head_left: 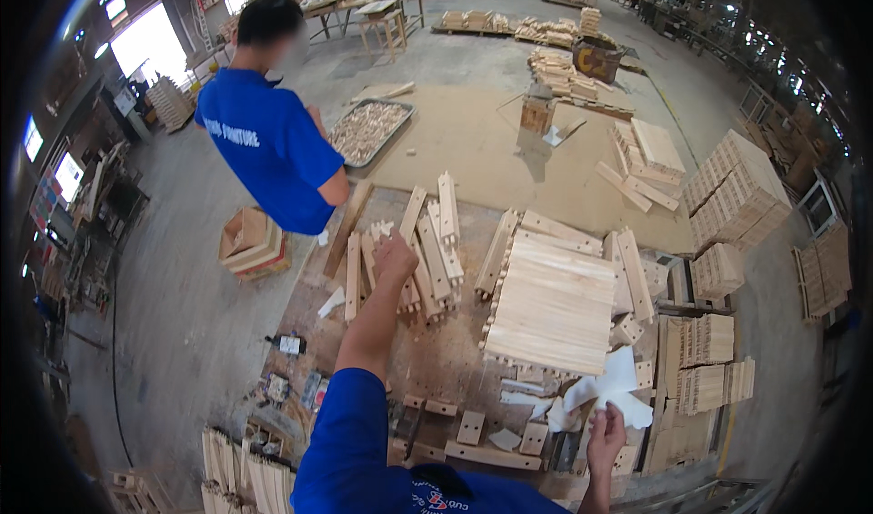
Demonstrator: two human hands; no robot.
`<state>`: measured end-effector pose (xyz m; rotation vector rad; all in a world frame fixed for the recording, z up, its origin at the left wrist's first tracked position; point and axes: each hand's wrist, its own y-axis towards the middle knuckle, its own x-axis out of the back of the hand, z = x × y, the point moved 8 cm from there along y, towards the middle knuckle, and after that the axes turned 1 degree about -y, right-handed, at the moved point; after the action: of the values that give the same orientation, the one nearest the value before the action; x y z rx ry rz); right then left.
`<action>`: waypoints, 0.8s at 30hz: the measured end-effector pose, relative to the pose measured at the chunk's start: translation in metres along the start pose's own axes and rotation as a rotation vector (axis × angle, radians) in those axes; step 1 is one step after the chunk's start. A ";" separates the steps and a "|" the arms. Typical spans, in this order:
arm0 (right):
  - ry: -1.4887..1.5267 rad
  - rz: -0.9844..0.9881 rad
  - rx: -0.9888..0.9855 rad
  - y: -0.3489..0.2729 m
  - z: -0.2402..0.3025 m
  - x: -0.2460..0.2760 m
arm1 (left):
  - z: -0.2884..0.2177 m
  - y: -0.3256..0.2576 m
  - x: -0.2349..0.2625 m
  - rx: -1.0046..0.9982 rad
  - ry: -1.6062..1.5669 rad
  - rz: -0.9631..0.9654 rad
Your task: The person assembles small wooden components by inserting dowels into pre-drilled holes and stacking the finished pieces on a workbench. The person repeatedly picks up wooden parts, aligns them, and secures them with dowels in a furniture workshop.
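My left hand (396,258) reaches out over a loose pile of pale wooden rails (435,258) with drilled holes. Its fingers are curled down among the rail ends, and what they grip is hidden. At the lower right, my right hand (607,439) pinches the edge of a crumpled white sheet (611,382), paper or thin foam. Between the hands lies a slatted wooden panel (550,303), flat, with more rails along its sides. Under the sheet are other white scraps (526,399).
Across the table's far left corner stands a co-worker in a blue shirt (273,141). Beyond is a tray of small wooden pieces (368,130). Stacked wood bundles (738,191) stand at the right; short drilled blocks (471,428) lie near me. A carton (253,243) sits at the left.
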<state>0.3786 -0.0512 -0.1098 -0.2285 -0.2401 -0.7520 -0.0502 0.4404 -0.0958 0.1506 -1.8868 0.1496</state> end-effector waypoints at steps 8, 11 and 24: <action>0.021 -0.015 -0.073 -0.024 -0.025 0.009 | -0.022 0.048 -0.029 0.068 -0.200 0.250; 0.042 -0.066 -0.084 -0.023 -0.020 0.013 | -0.045 0.063 -0.018 0.122 -0.503 0.057; -0.256 -0.113 0.126 -0.022 0.016 0.027 | -0.147 0.049 -0.045 -0.303 -0.014 0.071</action>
<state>0.3801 -0.0790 -0.0838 -0.1922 -0.5448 -0.8160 0.0923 0.5163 -0.0939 -0.1224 -1.9057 -0.0901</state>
